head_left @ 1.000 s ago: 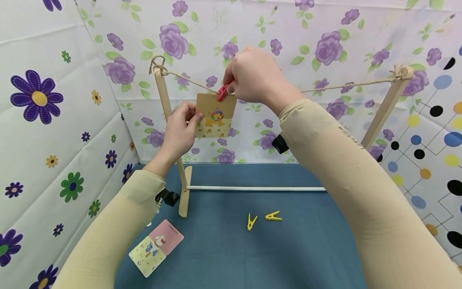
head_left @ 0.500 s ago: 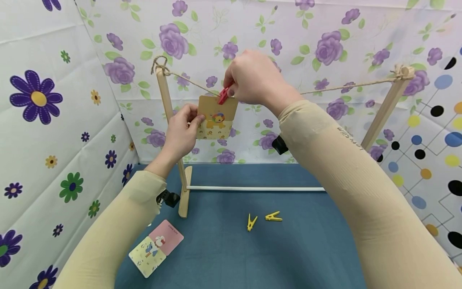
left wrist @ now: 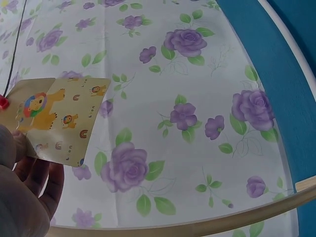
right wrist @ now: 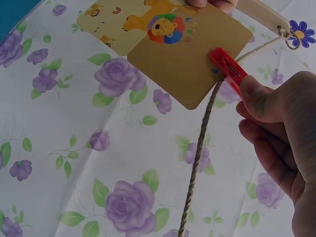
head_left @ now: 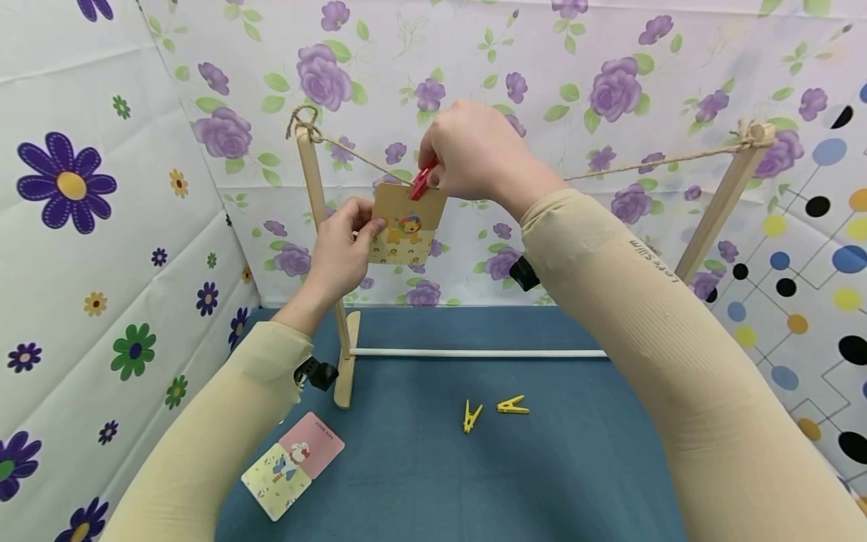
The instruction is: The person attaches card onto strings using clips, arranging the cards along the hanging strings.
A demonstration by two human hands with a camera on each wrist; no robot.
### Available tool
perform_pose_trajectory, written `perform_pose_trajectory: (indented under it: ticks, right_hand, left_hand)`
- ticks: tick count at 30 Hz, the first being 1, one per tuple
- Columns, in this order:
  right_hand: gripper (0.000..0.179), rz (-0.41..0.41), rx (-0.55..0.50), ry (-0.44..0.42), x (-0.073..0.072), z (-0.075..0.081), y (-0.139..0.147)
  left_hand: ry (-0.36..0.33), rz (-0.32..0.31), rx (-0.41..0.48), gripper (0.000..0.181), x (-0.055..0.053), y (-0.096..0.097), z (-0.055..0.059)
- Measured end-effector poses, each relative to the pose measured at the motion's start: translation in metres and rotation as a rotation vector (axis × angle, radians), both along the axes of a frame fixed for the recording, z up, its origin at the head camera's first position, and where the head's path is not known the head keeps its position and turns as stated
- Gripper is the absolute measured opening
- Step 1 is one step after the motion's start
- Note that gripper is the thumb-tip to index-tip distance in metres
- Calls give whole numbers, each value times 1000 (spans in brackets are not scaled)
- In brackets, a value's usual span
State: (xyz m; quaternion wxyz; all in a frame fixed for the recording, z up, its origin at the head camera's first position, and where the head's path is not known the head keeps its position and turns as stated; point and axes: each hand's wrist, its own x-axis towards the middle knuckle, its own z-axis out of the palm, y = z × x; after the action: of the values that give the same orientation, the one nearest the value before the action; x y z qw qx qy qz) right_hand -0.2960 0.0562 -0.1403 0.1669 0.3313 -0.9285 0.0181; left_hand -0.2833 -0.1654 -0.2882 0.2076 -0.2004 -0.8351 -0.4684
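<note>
A tan card with a lion picture (head_left: 406, 226) hangs against the twine (head_left: 366, 160), near the left post. My left hand (head_left: 342, 245) pinches its left edge between thumb and fingers. At the card's top edge a red clothespin (right wrist: 228, 68) sits over card and twine, its tail pinched by my right hand (head_left: 477, 150). The right wrist view shows the clothespin's jaws on the card's face, with the twine passing behind the card. In the left wrist view the lion card (left wrist: 59, 116) is seen side-on, and only a bit of red shows at its edge.
Two yellow clothespins (head_left: 472, 415) lie on the blue cloth (head_left: 542, 482). A pink and yellow rabbit card (head_left: 293, 465) lies at the front left. Wooden posts (head_left: 725, 199) hold the twine, and a white rod (head_left: 474, 354) runs low between them. Flowered cloth hangs behind.
Both hands, the lion card and the red clothespin have sunk slightly, and the twine has dipped with them. Both holds are kept. The things on the blue cloth have not moved.
</note>
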Motion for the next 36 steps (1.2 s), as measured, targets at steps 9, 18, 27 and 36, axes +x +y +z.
perform_pose_trajectory:
  ticks: [9,18,27,36]
  right_hand:
    - [23,7,-12,-25,3,1,1]
    - [41,-6,-12,-78,5,-1,10]
    - [63,17,-83,-8,12,-8,22]
    - [48,162,-270,221,27,-50,50]
  left_hand:
    - [3,6,-6,17,1,1,1]
    - [29,18,4,19,0,0,-2]
    - [32,12,16,27,2,-1,-6]
    - [32,-21,86,35,12,-8,-22]
